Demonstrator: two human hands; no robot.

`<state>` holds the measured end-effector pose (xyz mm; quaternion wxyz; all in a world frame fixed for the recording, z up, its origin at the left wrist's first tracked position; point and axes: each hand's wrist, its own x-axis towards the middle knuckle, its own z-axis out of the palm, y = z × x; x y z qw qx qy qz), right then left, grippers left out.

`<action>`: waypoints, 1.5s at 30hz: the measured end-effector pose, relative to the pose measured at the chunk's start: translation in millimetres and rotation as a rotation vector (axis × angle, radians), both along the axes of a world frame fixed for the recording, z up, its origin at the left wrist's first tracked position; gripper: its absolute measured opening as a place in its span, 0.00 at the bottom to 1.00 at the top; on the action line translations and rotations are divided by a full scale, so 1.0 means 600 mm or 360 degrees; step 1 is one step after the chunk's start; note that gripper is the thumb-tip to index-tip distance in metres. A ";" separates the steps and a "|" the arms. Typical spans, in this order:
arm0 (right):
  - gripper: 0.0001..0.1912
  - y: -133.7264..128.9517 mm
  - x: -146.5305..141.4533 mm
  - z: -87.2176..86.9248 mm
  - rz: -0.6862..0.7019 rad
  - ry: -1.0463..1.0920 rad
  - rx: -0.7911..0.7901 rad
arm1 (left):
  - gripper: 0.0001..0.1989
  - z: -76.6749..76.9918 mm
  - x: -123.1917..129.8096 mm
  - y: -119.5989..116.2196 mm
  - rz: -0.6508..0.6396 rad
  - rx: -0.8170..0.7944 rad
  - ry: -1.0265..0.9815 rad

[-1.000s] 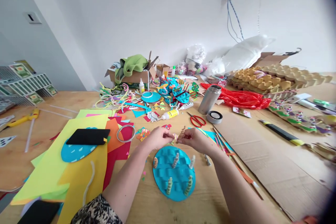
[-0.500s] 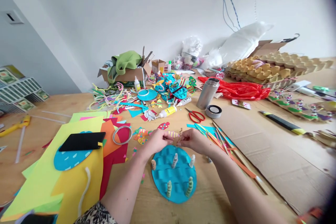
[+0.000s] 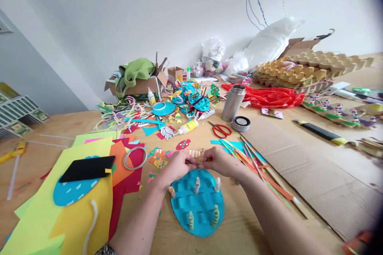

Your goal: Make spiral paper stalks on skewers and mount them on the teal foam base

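In the head view, my left hand (image 3: 180, 164) and my right hand (image 3: 218, 161) meet at the far edge of a round blue paper disc (image 3: 202, 226) with a woven surface. Their fingertips pinch a small light-brown coiled stem (image 3: 201, 155), which looks like a twisted pipe cleaner and points upward. Its lower end is hidden by my fingers. Several similar coils stand on the disc: a grey one (image 3: 196, 185), a white one (image 3: 217, 184), a peach one (image 3: 171, 192) at the left edge, and two green ones nearest me.
Paper fish (image 3: 158, 157) lie left of my hands. Beyond are glue bottles (image 3: 188, 127), red-handled scissors (image 3: 220, 130) and a steel flask (image 3: 233, 103). Coloured sheets with a black phone (image 3: 87, 168) are on the left; cardboard (image 3: 299, 159) and paper strips are on the right.
My hands have drawn closer together at the disc's far edge, and the brown coil now stands more upright between them. The view has shifted slightly.
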<state>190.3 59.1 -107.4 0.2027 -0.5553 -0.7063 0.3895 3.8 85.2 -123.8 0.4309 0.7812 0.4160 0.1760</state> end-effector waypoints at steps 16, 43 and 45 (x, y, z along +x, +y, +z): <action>0.07 -0.008 -0.010 0.023 -0.0001 -0.0058 -0.0049 | 0.08 -0.010 -0.003 0.000 -0.0012 0.0067 0.0093; 0.08 -0.007 -0.010 0.019 0.0023 -0.0228 0.0041 | 0.08 -0.006 0.000 -0.004 0.0006 0.0060 0.0198; 0.08 -0.008 -0.011 0.020 0.0017 -0.0239 0.0046 | 0.08 -0.005 0.000 -0.005 0.0014 0.0064 0.0207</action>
